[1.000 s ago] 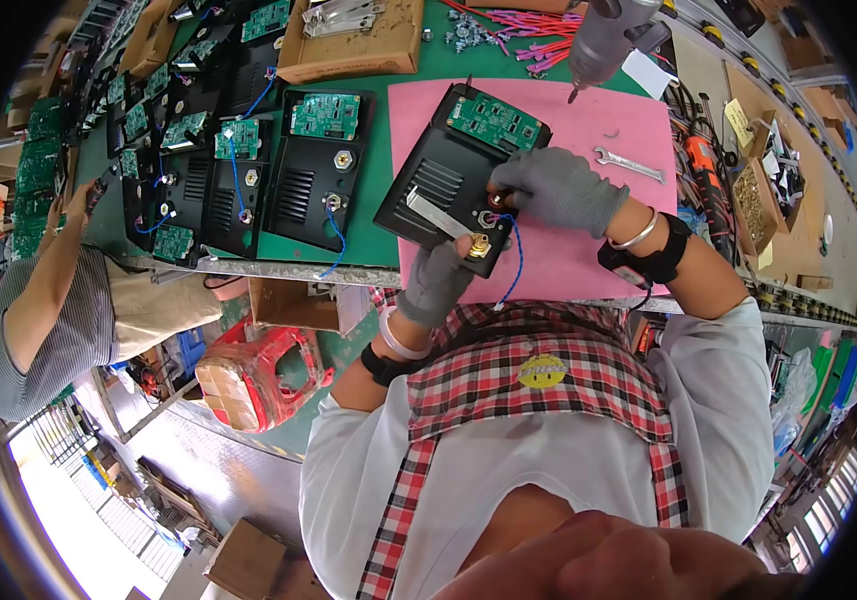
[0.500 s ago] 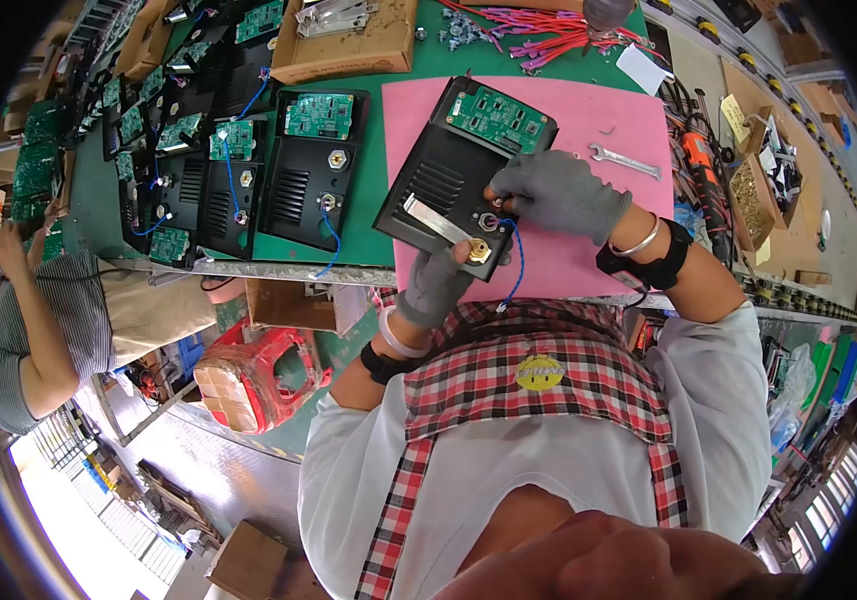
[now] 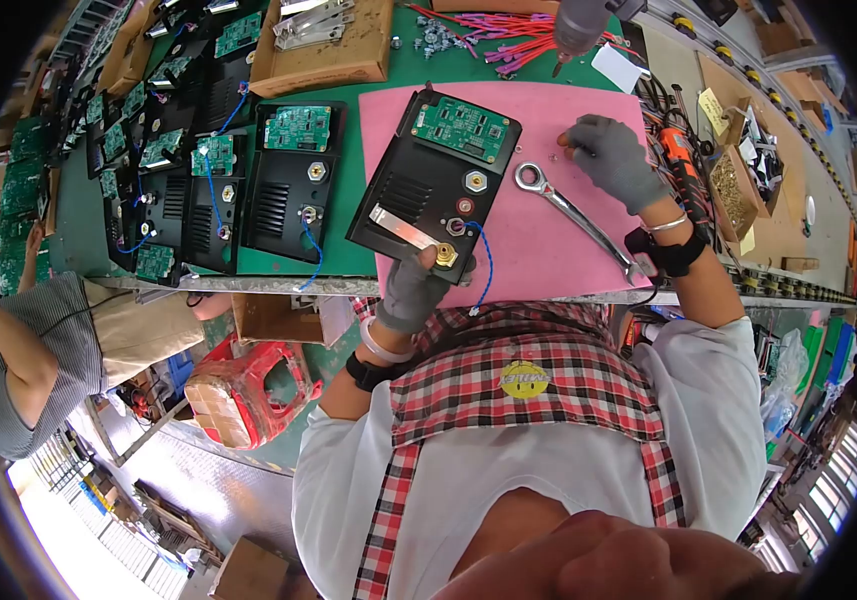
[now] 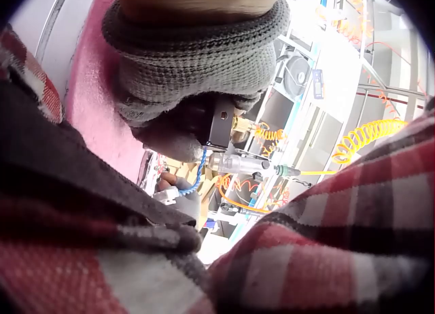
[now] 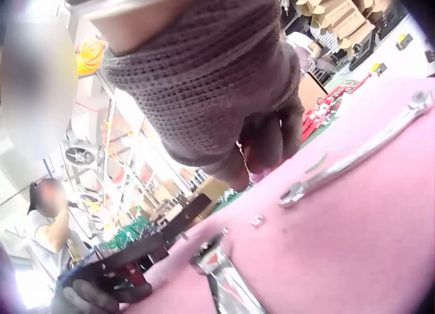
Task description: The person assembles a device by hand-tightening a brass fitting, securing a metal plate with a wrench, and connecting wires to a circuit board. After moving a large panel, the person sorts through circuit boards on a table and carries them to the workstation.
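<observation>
My gloved left hand (image 3: 415, 296) grips the lower corner of a black metal panel (image 3: 418, 165) tilted over the pink mat. The thumb lies by a brass fitting (image 3: 445, 255) and the end of a bright metal strip (image 3: 398, 226). The panel carries a green circuit board (image 3: 460, 128), a hex-nut fitting (image 3: 475, 181), a red-ringed round part (image 3: 464, 206) and a twisted blue wire (image 3: 489, 262). Away from it, my gloved right hand (image 3: 610, 160) hangs over the mat, fingers loosely bent, near a ratchet wrench (image 3: 578, 222). A smaller wrench (image 5: 360, 154) and a small nut (image 5: 257, 220) lie below that hand.
More black panels with boards (image 3: 286, 190) stand at the left. Behind are a carton (image 3: 323, 62) of metal strips, red leads (image 3: 523, 40) and a hanging power driver (image 3: 578, 28). An orange tool (image 3: 678, 160) lies right of the mat (image 3: 548, 110). Another person (image 3: 38, 340) is at far left.
My right hand has left the panel and moved right over the mat. The red-ringed part and the ratchet wrench have come into view. My left hand keeps its grip.
</observation>
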Available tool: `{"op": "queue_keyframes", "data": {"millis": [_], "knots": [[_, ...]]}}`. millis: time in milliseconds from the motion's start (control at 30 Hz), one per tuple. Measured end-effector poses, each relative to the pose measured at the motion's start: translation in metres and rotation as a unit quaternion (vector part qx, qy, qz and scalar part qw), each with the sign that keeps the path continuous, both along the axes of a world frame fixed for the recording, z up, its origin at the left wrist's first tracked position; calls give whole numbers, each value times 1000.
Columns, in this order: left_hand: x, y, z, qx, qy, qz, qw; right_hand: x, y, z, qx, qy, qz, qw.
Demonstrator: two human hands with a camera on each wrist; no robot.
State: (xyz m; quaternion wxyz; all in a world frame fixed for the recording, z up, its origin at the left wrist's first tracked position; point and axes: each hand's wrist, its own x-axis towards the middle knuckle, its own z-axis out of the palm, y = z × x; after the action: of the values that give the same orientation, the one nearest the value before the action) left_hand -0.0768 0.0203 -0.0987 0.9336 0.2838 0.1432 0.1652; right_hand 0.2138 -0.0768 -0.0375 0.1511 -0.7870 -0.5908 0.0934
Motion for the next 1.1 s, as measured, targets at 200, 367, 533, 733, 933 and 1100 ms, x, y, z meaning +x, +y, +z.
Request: {"op": "queue_keyframes", "data": {"millis": [200, 367, 533, 733, 933, 1100], "knots": [[-1, -1, 1, 21, 7, -19, 1000, -11, 4, -15, -2, -166, 89, 982], [1, -5, 15, 36, 47, 10, 998, -40, 6, 11, 69, -52, 75, 993], [0, -3, 16, 19, 21, -15, 999, -89, 30, 26, 84, 44, 165, 982], [0, -3, 9, 48, 36, -5, 998, -99, 39, 13, 27, -29, 190, 981], [-1, -3, 4, 43, 41, -5, 998, -100, 40, 20, -36, -24, 176, 983], [-1, -5, 9, 69, 52, -1, 996, -104, 40, 23, -14, -102, 190, 976]]}}
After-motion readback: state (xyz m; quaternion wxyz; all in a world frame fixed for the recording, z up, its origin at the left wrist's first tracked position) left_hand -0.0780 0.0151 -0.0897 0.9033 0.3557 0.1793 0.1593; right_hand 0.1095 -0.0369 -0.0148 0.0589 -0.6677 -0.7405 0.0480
